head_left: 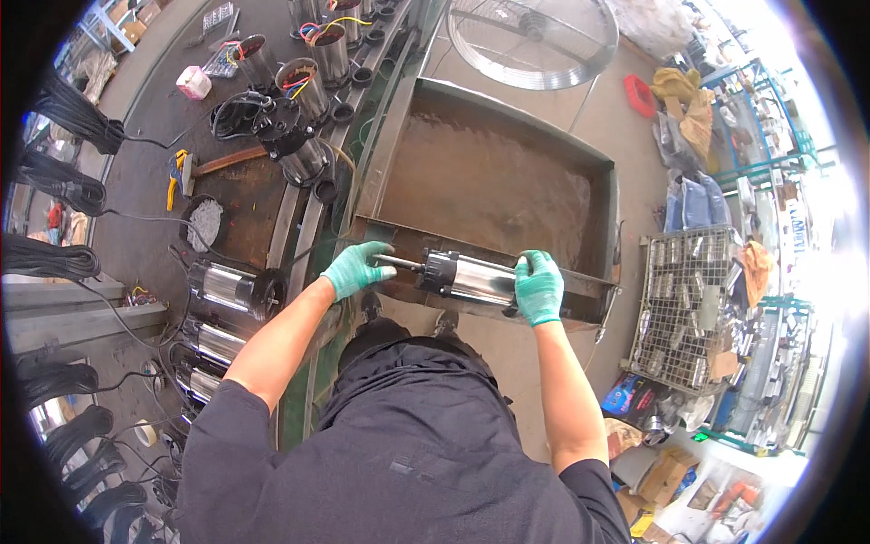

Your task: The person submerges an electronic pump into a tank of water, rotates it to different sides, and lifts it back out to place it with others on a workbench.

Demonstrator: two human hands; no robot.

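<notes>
A shiny cylindrical motor [482,279] with a black end cap lies level in front of me, over the near ledge of a metal tank [376,186] of brownish water. My left hand [355,270], in a green glove, has thumb and fingers around the thin dark rod [399,262] at the motor's left end. At the other end, my gloved right hand [539,286] grips the steel body, fingers over its top. Whether the motor touches the ledge, I cannot tell.
On the left bench stand several steel motor housings [302,88] with coloured wires, a hammer [227,163], yellow pliers [174,179] and more motors [222,286]. Coiled black cables hang farther left. Beyond the tank is a large fan [533,41]; right, a wire crate [684,308].
</notes>
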